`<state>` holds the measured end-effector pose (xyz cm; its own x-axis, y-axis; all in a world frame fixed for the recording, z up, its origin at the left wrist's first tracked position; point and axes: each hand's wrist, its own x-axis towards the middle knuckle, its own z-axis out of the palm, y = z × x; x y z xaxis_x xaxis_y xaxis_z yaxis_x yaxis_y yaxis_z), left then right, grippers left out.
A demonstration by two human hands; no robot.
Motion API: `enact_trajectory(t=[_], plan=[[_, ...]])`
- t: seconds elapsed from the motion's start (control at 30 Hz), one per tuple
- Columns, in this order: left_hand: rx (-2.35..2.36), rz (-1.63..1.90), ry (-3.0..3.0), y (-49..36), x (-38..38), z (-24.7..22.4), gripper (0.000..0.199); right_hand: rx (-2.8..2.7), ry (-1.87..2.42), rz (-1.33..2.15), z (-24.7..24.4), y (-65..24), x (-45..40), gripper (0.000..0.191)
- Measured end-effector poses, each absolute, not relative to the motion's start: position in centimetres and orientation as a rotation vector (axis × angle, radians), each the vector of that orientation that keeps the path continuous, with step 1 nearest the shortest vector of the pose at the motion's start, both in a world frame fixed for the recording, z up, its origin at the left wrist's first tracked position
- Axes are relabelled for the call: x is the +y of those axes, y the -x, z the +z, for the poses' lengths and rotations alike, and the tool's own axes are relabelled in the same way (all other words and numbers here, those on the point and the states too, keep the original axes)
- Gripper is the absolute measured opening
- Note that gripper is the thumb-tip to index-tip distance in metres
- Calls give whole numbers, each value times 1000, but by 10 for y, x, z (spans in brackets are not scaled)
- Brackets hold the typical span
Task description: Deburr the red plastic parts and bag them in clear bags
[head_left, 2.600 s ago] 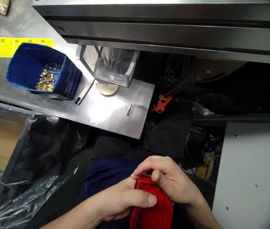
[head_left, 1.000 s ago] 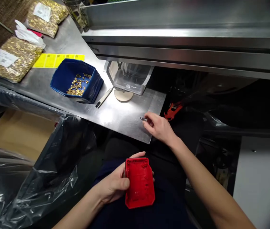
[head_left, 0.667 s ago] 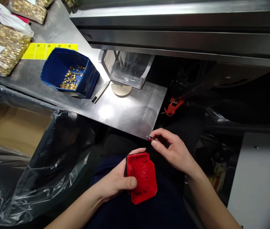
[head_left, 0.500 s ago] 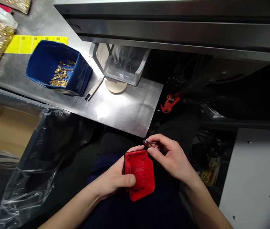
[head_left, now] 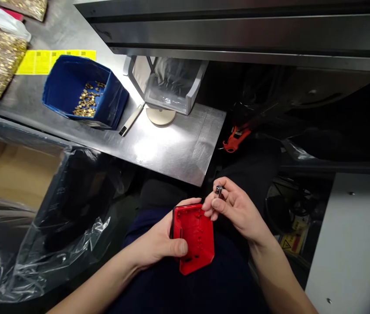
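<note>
Head view: shallow hollow red plastic shell point(head_left: 193, 242), held off the grey steel worktop point(head_left: 171, 152), nearer the wearer than its near right corner.
Just changed: small shiny metal tool point(head_left: 218, 190) swung away from the shell's far edge, seemingly leaving fingertips free for the shell.
Left hand point(head_left: 161, 242): grip clamped on the shell, thumb inside.
Right hand point(head_left: 235, 213): grip pinched on the tool, lower fingertips at the shell's far right corner.
Shell axis: lengthwise towards the worktop, hollow facing up.
</note>
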<state>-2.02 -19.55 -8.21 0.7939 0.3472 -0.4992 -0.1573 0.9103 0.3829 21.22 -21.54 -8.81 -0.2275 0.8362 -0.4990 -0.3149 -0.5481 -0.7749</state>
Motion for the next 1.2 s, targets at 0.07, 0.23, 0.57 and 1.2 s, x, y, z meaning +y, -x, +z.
enact_trajectory(t=[0.07,0.23,0.57,1.2], plan=[[626,235,-338,23,-198,-83,100,-707,1257,1846,-86,-215,-219,19],[659,216,-321,23,-200,-82,104,-775,1365,1792,-70,-220,-229,31],[633,235,-443,11,-196,-70,90,-1292,1635,1516,-42,-203,-244,39],[619,238,-489,7,-206,-68,98,-1429,1659,1205,-41,-175,-258,22]])
